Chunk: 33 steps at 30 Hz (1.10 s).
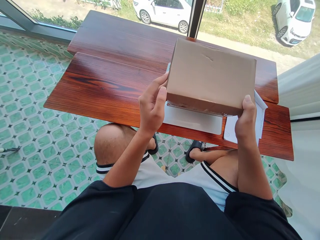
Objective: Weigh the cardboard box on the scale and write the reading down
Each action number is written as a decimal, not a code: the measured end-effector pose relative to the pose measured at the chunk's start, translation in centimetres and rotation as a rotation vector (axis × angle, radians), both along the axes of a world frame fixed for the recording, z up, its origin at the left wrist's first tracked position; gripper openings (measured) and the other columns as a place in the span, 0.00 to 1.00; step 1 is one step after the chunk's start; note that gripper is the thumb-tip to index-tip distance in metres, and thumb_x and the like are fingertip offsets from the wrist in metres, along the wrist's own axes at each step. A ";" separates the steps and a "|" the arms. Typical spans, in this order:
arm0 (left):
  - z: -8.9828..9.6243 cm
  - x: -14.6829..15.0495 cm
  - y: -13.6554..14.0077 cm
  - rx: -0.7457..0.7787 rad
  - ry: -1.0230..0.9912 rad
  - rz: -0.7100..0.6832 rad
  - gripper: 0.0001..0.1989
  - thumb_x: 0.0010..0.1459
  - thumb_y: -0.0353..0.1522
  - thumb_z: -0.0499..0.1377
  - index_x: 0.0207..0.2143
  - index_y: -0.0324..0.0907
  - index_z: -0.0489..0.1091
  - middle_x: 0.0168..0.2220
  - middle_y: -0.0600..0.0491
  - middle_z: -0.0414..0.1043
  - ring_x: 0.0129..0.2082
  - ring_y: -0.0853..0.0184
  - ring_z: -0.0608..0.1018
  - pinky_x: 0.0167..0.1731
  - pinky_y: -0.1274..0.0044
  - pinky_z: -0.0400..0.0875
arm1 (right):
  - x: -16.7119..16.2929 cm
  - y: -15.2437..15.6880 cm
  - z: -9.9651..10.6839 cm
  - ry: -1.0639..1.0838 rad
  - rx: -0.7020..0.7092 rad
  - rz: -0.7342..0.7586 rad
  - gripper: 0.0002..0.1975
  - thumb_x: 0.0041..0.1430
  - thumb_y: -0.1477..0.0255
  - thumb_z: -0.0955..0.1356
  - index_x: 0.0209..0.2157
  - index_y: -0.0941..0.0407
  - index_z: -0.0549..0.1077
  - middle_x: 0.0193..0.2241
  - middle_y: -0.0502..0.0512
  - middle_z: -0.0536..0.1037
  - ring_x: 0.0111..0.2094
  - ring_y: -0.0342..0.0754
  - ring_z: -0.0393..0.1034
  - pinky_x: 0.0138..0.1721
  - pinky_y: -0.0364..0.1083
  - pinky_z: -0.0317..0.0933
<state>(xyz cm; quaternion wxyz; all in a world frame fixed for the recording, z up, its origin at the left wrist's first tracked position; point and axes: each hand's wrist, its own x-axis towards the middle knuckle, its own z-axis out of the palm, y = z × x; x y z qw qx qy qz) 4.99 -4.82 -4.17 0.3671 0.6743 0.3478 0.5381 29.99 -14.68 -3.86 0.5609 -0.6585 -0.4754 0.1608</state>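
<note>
A brown cardboard box is held up above the wooden table, between my two hands. At its left side, my left hand grips the edge, thumb in front and fingers partly hidden behind. My right hand clasps the near right corner with the thumb on top; its other fingers are out of sight beneath. Under the box lies a flat silvery-white thing, mostly covered, perhaps a closed laptop. White papers lie on the table by my right hand.
The dark red wooden table has two planks with a step between them. Behind it is a window, with white cars outside. A pale curtain hangs at the right. Green and white tiles cover the floor.
</note>
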 end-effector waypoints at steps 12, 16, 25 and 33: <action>-0.8 -0.2 0.0 -0.120 0.022 -0.001 0.20 0.66 0.46 0.50 0.54 0.52 0.70 0.40 0.54 0.77 0.43 0.65 0.79 0.42 0.71 0.78 | -0.4 -0.3 0.5 -0.167 -0.064 -0.050 0.24 0.70 0.54 0.56 0.48 0.52 0.76 0.48 0.57 0.75 0.54 0.56 0.66 0.58 0.57 0.59; -0.8 0.0 -0.1 -0.127 0.020 0.001 0.20 0.66 0.46 0.50 0.54 0.51 0.70 0.36 0.54 0.76 0.43 0.66 0.79 0.38 0.73 0.79 | -0.1 -0.5 0.4 -0.185 -0.067 -0.051 0.24 0.70 0.54 0.56 0.49 0.52 0.75 0.49 0.58 0.75 0.53 0.56 0.67 0.58 0.58 0.59; -1.1 0.1 -0.1 -0.128 0.013 -0.018 0.21 0.66 0.47 0.50 0.54 0.51 0.70 0.36 0.54 0.77 0.43 0.64 0.79 0.41 0.71 0.79 | 0.0 -0.6 0.5 -0.174 -0.072 -0.036 0.24 0.71 0.56 0.56 0.50 0.53 0.75 0.51 0.57 0.74 0.56 0.55 0.65 0.59 0.55 0.57; -1.0 0.1 0.0 -0.101 0.046 0.012 0.20 0.66 0.47 0.49 0.53 0.50 0.70 0.46 0.53 0.77 0.44 0.64 0.79 0.42 0.71 0.77 | -0.5 -0.6 0.7 -0.177 -0.085 -0.012 0.23 0.71 0.58 0.55 0.51 0.53 0.74 0.53 0.55 0.73 0.58 0.52 0.63 0.62 0.53 0.55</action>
